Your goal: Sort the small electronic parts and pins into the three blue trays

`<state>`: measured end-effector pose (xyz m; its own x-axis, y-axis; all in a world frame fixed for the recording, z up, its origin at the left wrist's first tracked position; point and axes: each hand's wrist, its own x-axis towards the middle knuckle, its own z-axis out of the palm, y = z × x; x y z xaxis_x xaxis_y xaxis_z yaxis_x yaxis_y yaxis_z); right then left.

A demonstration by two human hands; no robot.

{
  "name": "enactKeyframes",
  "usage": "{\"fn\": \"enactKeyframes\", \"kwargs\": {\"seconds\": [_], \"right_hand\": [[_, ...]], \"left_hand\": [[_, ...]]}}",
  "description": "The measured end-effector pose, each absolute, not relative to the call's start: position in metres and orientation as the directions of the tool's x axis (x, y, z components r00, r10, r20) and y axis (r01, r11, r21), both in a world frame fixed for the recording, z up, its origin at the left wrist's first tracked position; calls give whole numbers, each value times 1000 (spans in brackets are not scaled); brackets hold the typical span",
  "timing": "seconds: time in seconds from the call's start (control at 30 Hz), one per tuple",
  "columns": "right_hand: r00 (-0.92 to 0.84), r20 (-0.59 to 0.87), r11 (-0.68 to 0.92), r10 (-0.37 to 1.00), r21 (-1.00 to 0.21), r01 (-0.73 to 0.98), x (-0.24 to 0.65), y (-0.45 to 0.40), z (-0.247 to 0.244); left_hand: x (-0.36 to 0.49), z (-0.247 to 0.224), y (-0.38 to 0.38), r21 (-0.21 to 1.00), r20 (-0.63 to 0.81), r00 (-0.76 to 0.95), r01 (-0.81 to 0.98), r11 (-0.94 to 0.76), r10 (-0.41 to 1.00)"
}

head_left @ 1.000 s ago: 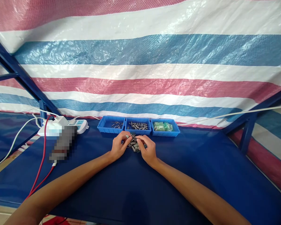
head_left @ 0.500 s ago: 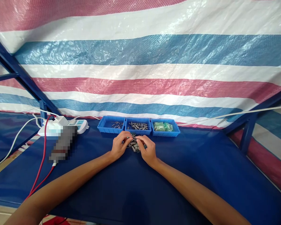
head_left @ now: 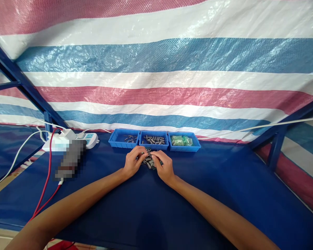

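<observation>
My left hand and my right hand meet fingertip to fingertip over a small pile of metal pins on the blue table. Both hands are closed in a pinch. Whatever sits between the fingertips is too small and too covered to name. Just beyond my hands stand three blue bins in a row. Thin metal pins lie in the left bin, thicker short metal pins in the middle bin, and metal pieces with green plastic bags in the right bin.
At the left lies a white power strip with plugs and white cables. A dark blurred-out object with a red cable rests before it. Blue metal posts flank the table; a striped tarp hangs behind.
My fingertips have shifted very slightly over the pile, the right ones a touch. Otherwise the arms, bins and pile look the same.
</observation>
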<state>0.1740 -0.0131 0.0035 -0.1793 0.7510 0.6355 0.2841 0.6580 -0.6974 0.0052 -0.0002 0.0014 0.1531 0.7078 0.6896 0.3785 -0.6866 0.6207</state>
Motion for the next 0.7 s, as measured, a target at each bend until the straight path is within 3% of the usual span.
{"fn": "enactKeyframes", "kwargs": {"seconds": [0.7], "right_hand": [[-173, 650, 669, 740, -683, 295, 173, -13, 2]], "left_hand": [[6, 5, -2, 616, 680, 134, 428, -661, 721]]}}
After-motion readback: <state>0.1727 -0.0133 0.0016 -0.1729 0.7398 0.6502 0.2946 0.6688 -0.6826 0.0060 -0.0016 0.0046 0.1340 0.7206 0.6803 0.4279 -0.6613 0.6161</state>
